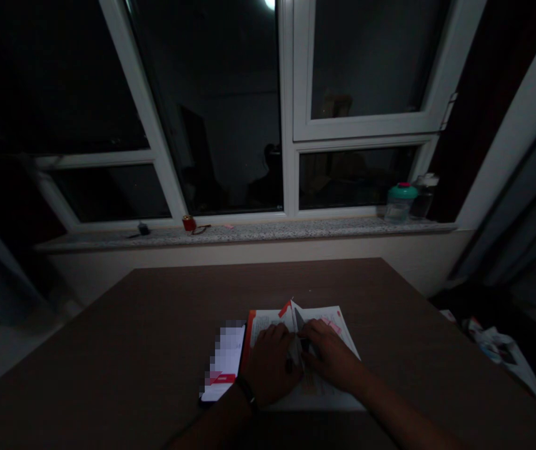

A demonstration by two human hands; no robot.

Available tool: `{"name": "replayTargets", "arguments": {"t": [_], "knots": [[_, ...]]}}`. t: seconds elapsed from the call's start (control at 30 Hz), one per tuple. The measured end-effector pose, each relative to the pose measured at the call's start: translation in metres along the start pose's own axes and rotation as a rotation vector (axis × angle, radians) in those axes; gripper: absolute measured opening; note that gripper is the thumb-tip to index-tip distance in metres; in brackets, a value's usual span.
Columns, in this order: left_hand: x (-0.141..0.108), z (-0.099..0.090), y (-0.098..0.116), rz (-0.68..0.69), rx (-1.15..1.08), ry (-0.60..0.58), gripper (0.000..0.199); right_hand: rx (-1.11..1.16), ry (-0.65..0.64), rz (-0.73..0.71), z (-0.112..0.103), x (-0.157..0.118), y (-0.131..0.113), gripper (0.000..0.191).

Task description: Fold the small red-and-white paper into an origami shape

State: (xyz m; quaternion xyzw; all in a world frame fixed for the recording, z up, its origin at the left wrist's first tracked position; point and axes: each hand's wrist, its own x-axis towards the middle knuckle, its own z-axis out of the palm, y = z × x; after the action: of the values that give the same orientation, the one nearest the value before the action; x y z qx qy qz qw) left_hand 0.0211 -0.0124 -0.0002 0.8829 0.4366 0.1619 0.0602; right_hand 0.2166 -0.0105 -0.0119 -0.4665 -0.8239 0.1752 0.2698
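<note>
An open book or magazine (331, 397) with printed pages and orange-red edges lies on the brown table (169, 306). My left hand (275, 362), with a dark band at the wrist, rests on its left page, fingers bent towards the middle. From the right, my right hand (328, 350) reaches over the right page, its fingers closed round the dark handle of a knife (298, 320), whose grey blade points away along a raised page fold. A phone (225, 362) with a lit screen lies just left of the book, beside my left forearm.
Behind the table runs a speckled window sill (258, 232) with a red jar (188, 223), a small dark bottle (143, 229), a teal-lidded container (400, 202) and a clear bottle (425, 195). Papers or bags (502, 350) lie beyond the table's right edge.
</note>
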Motion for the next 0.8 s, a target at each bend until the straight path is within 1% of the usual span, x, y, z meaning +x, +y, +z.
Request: {"name": "replayTargets", "arguments": {"t": [0.2,0.37,0.6,0.8], "knots": [[-0.004,-0.002,0.001,0.013,-0.029,-0.018,0.048,-0.003,-0.026,-0.005,-0.003,-0.003,-0.004,0.041],[-0.005,-0.005,0.002,0.025,-0.055,-0.033,0.053,-0.014,-0.021,-0.01,-0.002,-0.005,-0.005,0.045],[-0.008,-0.003,0.001,0.026,-0.029,-0.048,0.052,-0.044,-0.049,-0.012,0.0,-0.008,-0.005,0.052],[-0.008,-0.004,0.0,0.048,-0.016,-0.064,0.054,-0.074,-0.083,-0.013,-0.003,-0.013,-0.009,0.056]]}}
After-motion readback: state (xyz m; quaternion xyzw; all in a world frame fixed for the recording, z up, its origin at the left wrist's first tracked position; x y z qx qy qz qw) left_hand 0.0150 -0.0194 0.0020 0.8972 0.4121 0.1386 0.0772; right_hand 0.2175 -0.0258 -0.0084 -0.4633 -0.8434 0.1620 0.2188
